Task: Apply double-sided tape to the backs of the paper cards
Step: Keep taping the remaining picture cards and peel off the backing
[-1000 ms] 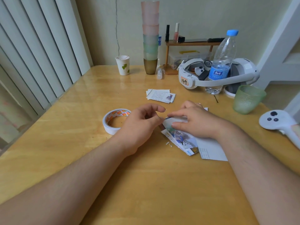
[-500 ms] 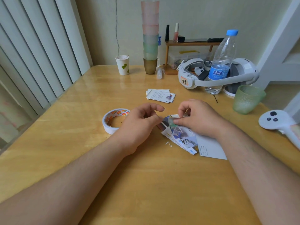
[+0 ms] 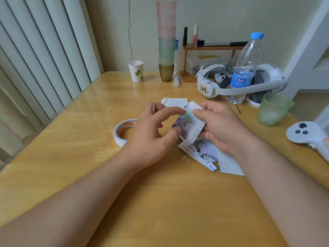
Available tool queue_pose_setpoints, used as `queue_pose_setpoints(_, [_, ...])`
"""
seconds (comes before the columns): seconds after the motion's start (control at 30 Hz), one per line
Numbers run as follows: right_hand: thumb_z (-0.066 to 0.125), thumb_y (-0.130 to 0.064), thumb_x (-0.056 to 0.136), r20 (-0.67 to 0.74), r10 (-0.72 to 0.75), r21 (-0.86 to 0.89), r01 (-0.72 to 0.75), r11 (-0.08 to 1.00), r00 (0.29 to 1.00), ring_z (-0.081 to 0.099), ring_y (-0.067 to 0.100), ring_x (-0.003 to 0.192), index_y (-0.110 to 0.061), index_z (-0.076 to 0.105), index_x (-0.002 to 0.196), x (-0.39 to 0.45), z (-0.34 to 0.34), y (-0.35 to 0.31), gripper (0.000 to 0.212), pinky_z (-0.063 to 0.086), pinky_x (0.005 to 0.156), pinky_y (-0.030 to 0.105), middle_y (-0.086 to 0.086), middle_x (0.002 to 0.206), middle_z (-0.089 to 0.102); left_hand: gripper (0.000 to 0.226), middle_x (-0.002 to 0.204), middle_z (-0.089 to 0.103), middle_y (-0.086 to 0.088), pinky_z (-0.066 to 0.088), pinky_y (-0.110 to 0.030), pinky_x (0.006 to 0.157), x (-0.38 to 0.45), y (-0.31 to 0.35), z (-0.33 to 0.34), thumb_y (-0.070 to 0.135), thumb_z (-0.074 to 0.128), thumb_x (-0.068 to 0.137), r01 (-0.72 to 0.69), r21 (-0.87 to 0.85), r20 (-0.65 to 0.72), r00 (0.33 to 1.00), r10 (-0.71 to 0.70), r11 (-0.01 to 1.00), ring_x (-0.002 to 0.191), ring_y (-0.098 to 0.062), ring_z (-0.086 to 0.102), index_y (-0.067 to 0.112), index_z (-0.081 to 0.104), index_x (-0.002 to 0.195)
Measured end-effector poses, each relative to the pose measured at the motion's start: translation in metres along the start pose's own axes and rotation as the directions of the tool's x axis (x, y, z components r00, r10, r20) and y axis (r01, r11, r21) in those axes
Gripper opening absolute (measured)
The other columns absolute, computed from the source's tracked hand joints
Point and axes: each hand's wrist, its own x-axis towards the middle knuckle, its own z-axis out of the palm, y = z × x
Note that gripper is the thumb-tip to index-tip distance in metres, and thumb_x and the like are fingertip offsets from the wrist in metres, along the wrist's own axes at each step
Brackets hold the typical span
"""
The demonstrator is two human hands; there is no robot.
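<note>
right hand (image 3: 220, 127): my grip here is pinching a paper card (image 3: 195, 122) – thumb on the near face, other fingers curled behind it. The card is lifted off the counter (image 3: 160, 202) and tilted, its top corner pointing away from me.

left hand (image 3: 153, 138): fingers loosely spread, forefinger stretched out so the tip meets the card's upper left edge, thumb near the lower left edge. Can't tell if it's truly pinching or just touching – it's a bit blurry there.

card in hand: white with small print down one side, some bluish picture showing toward the left hand.

loose cards (image 3: 204, 154): a few lie fanned on the counter right under my hands, one with a grey animal picture and a blue strip, one plain white with rows of tiny text.

far stack (image 3: 175, 102): another little pile of cards sits flat just beyond my hands.

tape roll (image 3: 122, 131): white roll with orange print inside, lying flat on the counter just left of my left hand, partly hidden by it.

scraps (image 3: 186, 158): two tiny white bits on the wood beside the fanned cards.

back of the counter: paper cup (image 3: 135, 71), tall tower of stacked cups (image 3: 166, 40), water bottle (image 3: 244, 68) standing inside a white headset (image 3: 240, 86), green glass (image 3: 273, 109), white controller (image 3: 306, 134) at the right edge.
</note>
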Motion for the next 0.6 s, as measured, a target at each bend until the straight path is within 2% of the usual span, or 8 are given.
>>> queue_pose_setpoints(0.1, [0.053,-0.011,0.106,0.019,0.023,0.027,-0.023,0.999,1.000,0.077,0.029,0.082,-0.012,0.066,0.103,-0.002,0.004,-0.001,0.013,0.063,0.067,0.042,0.013,0.094,0.076,0.038,0.117,0.047,0.003,0.036,-0.023,0.105,0.000,-0.003,-0.007,0.037,0.065,0.093,-0.103,0.192,-0.015,0.994,0.108,0.976,0.118,-0.015,0.044,0.038,0.069,0.131])
queue_pose_setpoints(0.23, [0.051,-0.012,0.107,0.047,0.024,0.065,-0.027,0.998,0.999,0.075,0.024,0.076,-0.013,0.065,0.100,-0.006,0.007,-0.004,0.015,0.057,0.057,0.032,0.009,0.090,0.075,0.041,0.124,0.044,0.001,0.025,-0.013,0.106,0.001,-0.005,-0.012,0.043,0.061,0.095,-0.163,0.347,-0.010,0.984,0.178,0.924,0.121,-0.018,0.040,0.038,0.068,0.135])
queue_pose_setpoints(0.3, [0.051,-0.011,0.107,0.051,0.021,0.072,-0.024,0.997,0.998,0.075,0.024,0.076,-0.012,0.065,0.100,-0.008,0.008,-0.004,0.016,0.058,0.057,0.032,0.009,0.090,0.075,0.043,0.127,0.044,-0.001,0.028,-0.017,0.106,0.000,-0.003,-0.012,0.046,0.059,0.095,-0.192,0.389,0.009,0.979,0.204,0.901,0.120,-0.019,0.039,0.037,0.067,0.136])
queue_pose_setpoints(0.43, [0.051,-0.011,0.107,0.050,0.027,0.079,-0.031,0.996,0.998,0.076,0.025,0.079,-0.010,0.065,0.103,-0.010,0.009,-0.005,0.015,0.061,0.062,0.035,0.012,0.092,0.075,0.043,0.132,0.045,-0.005,0.038,-0.035,0.105,0.001,0.000,-0.012,0.047,0.059,0.096,-0.243,0.472,0.046,0.967,0.251,0.847,0.122,-0.023,0.039,0.038,0.066,0.138])
queue_pose_setpoints(0.6, [0.052,-0.011,0.107,0.033,0.032,0.105,-0.035,0.994,0.999,0.075,0.027,0.084,-0.009,0.065,0.101,-0.011,0.010,-0.007,0.015,0.063,0.067,0.038,0.015,0.096,0.074,0.042,0.135,0.045,-0.006,0.036,-0.035,0.106,0.002,0.001,-0.013,0.050,0.060,0.098,-0.252,0.529,0.040,0.961,0.273,0.810,0.122,-0.024,0.038,0.039,0.065,0.138])
